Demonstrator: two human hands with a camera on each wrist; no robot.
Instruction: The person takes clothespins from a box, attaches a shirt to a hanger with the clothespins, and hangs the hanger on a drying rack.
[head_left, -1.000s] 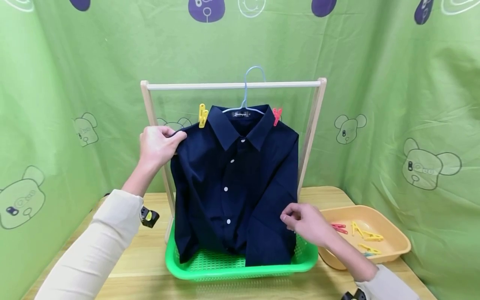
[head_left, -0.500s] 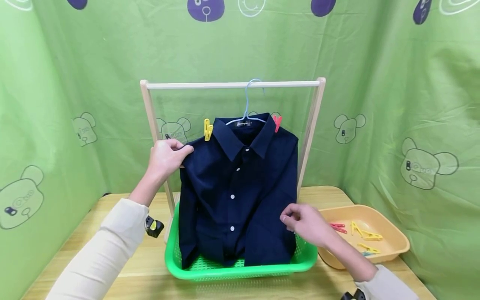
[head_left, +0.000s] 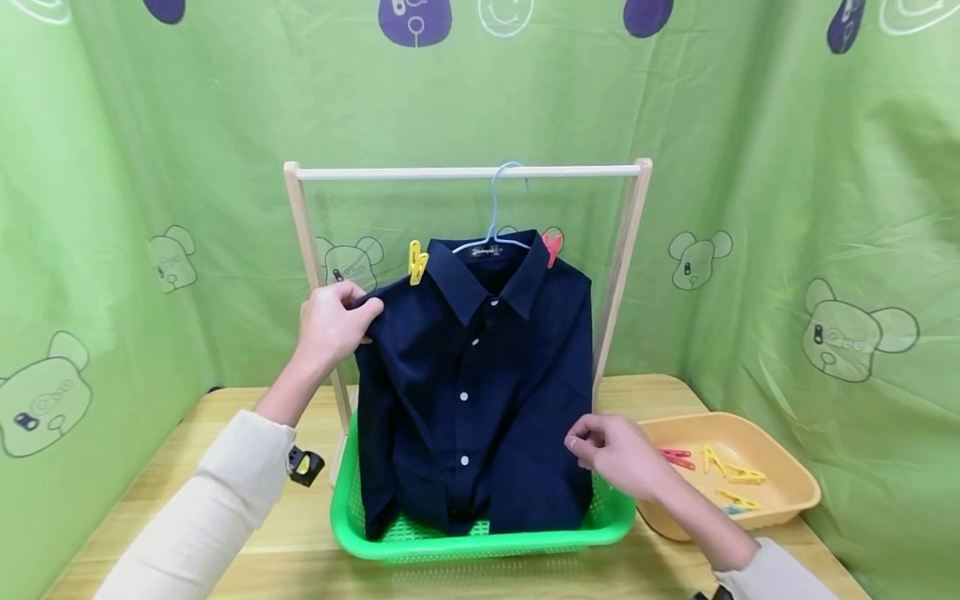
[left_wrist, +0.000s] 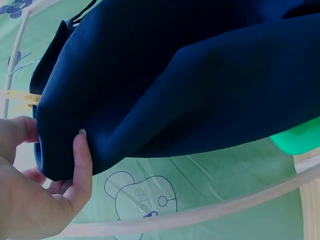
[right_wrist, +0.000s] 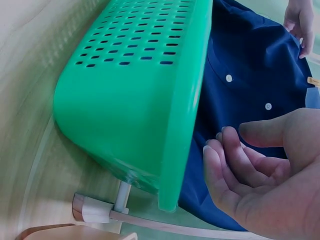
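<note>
A navy button-up shirt [head_left: 525, 375] hangs from a light-blue hanger [head_left: 492, 204] whose hook sits over the rack's white bar [head_left: 390, 173]. A yellow clothespin [head_left: 417, 263] clips the shirt's left shoulder in the head view, and a red clothespin [head_left: 552, 248] the right one. My left hand [head_left: 330, 321] pinches the outer shoulder on the yellow clothespin's side; the left wrist view shows thumb and fingers on either side of the cloth. By the sleeve at lower right, my right hand [head_left: 626, 454] is loosely curled with nothing in it.
The shirt's lower part and sleeves reach into a green perforated basket [head_left: 495, 546] on the wooden table [head_left: 292, 533]. An orange tray [head_left: 787, 467] with several clothespins [head_left: 742, 475] stands at the right. Green printed curtains [head_left: 225, 125] surround the table.
The shirt and hanger have come down, bringing the hook lower onto the bar. My left hand has moved down and slightly right with the shoulder. The right hand has barely moved.
</note>
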